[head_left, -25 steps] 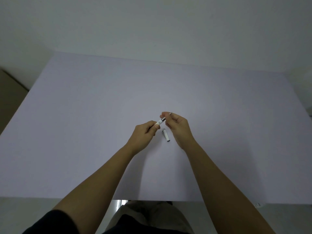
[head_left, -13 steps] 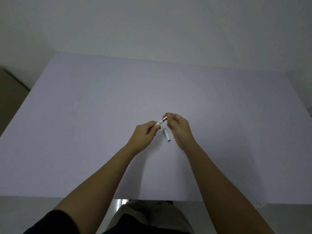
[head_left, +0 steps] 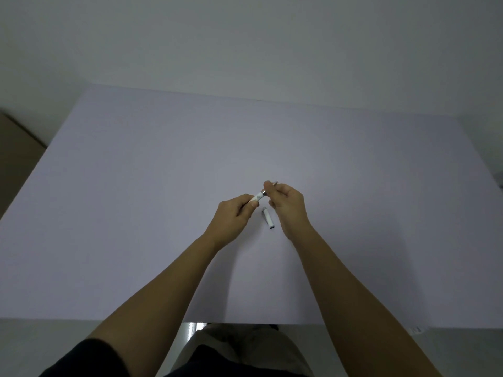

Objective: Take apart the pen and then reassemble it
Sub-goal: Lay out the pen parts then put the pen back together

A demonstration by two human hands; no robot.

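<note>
A white pen barrel (head_left: 258, 197) with a metal ring at its end sticks out of my left hand (head_left: 236, 213), which is closed around its lower part. My right hand (head_left: 287, 205) pinches the pen's front section, whose thin metal tip (head_left: 274, 182) pokes out past the fingers. The two hands nearly touch above the middle of the table. A white pen cap (head_left: 268, 218) lies loose on the table just below and between them. How the two held parts join is hidden by my fingers.
The pale lilac table (head_left: 136, 186) stretches wide on all sides, its near edge in front of my lap. A plain wall rises behind it. A brown surface (head_left: 16, 148) shows past the left edge.
My right hand has shifted slightly, and the metal tip now shows beyond its fingers. The left hand and the cap on the table stay where they were.
</note>
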